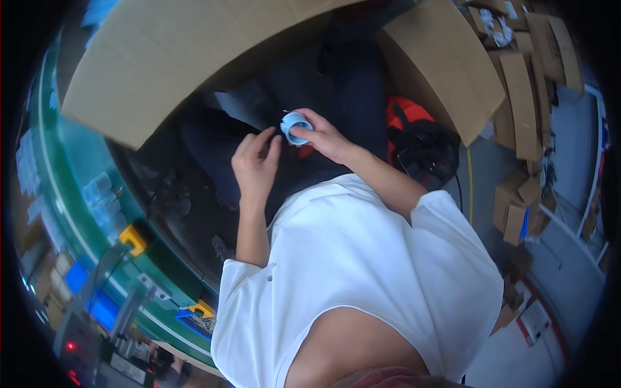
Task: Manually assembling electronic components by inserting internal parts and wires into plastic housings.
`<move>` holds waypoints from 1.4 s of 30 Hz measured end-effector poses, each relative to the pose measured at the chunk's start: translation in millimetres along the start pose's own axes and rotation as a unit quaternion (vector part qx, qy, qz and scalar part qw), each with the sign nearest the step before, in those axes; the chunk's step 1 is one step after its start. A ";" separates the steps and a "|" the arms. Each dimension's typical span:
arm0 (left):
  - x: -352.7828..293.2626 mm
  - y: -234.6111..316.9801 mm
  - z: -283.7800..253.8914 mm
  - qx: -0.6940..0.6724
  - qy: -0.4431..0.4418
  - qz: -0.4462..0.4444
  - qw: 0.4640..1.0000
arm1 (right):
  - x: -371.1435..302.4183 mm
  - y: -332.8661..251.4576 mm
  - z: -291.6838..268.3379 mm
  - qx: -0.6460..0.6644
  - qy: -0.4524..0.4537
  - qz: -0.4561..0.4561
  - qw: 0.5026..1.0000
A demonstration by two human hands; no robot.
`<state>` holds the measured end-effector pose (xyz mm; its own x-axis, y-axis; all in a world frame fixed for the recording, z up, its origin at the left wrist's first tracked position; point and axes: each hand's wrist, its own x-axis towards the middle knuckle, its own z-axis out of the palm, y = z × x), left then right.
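Light-blue cylindrical part (292,121) lies beyond the white shirt (362,239), in right hand (328,140): fingers wrapped, thumb at its opening. Left hand (253,163) just left, fingertips narrow; cannot tell if gripping anything. Advised: brace part steadily, work gently. Shirt print too small to read

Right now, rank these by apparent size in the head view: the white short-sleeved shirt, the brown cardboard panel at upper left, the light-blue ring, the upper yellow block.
1. White short-sleeved shirt
2. Brown cardboard panel
3. Light-blue ring and upper yellow block: too alike to rank
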<state>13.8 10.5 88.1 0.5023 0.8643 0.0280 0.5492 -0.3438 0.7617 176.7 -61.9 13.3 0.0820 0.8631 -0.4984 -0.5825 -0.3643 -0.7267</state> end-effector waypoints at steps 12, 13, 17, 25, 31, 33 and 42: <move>0.1 -20.3 12.5 -0.042 -0.001 -0.064 0.997 | -5.0 15.5 -8.7 -0.080 -0.068 -0.089 0.990; -0.4 -20.7 13.3 -0.055 -0.003 -0.072 0.996 | -5.1 15.4 -8.7 -0.080 -0.068 -0.088 0.991; -2.0 -24.0 17.5 -0.136 0.017 -0.097 0.986 | -3.2 6.2 -4.0 -0.073 -0.007 -0.076 0.994; -2.6 -9.5 18.9 -0.101 -0.058 -0.083 0.990 | -5.4 2.3 2.3 0.177 -0.029 0.005 0.984; 0.5 -6.4 15.4 -0.100 0.014 -0.023 0.995 | -16.7 -19.5 -3.9 0.214 -0.023 0.016 0.976; 0.6 -5.1 13.6 -0.086 0.034 0.010 0.996 | -16.0 -19.8 -0.1 0.228 -0.013 0.026 0.973; 2.5 7.3 13.9 -0.044 0.017 0.031 0.998 | -16.6 -14.6 10.9 0.203 0.017 -0.020 0.979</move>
<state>28.3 5.0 84.8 0.5099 0.8547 0.0977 0.4558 -0.3647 0.8119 175.1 -67.2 37.3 0.1348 0.8588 -0.4943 -0.8513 -0.1549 -0.5013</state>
